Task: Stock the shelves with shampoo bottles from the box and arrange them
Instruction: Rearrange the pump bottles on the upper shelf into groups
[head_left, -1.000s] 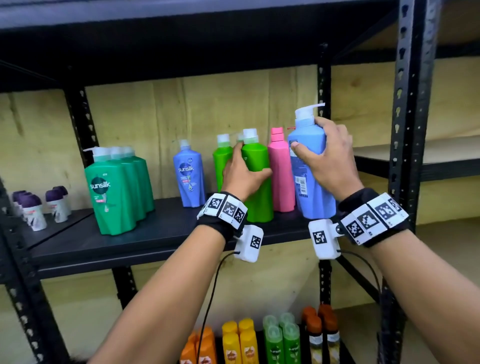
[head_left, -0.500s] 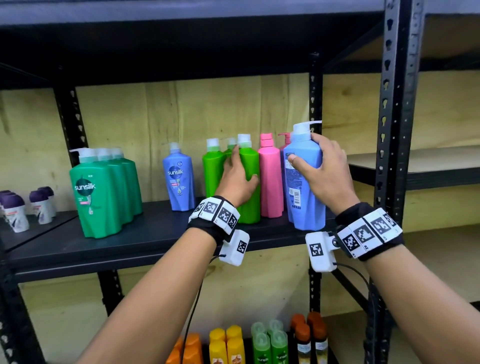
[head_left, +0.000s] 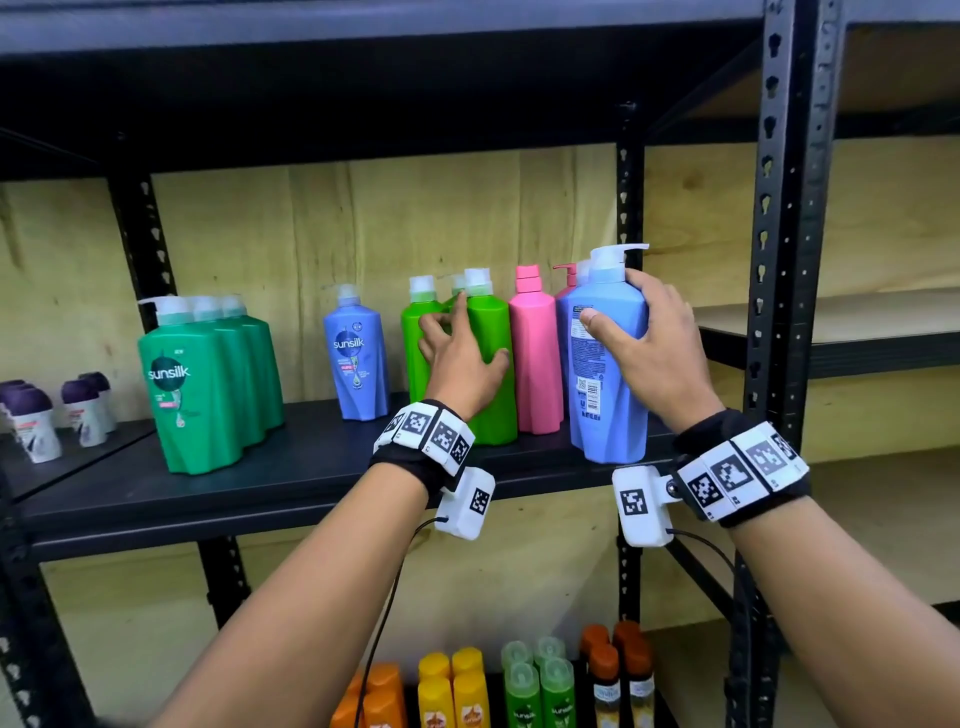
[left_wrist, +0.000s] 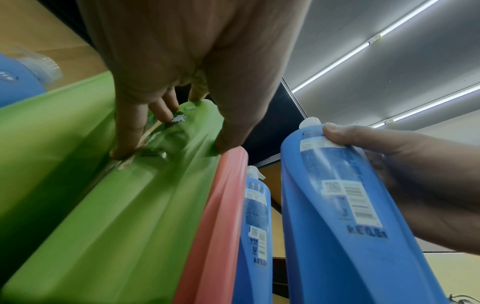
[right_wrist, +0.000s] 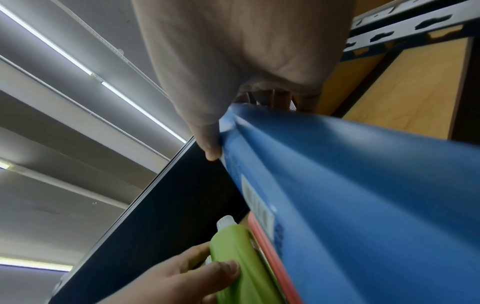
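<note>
On the black metal shelf (head_left: 291, 483), from the left, stood small purple-capped white roll-on bottles (head_left: 36, 421), then three dark green pump shampoo bottles (head_left: 192, 384) in a row, then a single blue shampoo bottle (head_left: 357, 364). The left hand (head_left: 462, 358) gripped the front light green shampoo bottle (head_left: 493, 395), fingers round one side, thumb on the other. A pink shampoo bottle (head_left: 535, 364) stood just beside it. The right hand (head_left: 654, 353) clasped the large light blue pump bottle (head_left: 608, 415), upright at the shelf's front edge, thumb on its label.
</note>
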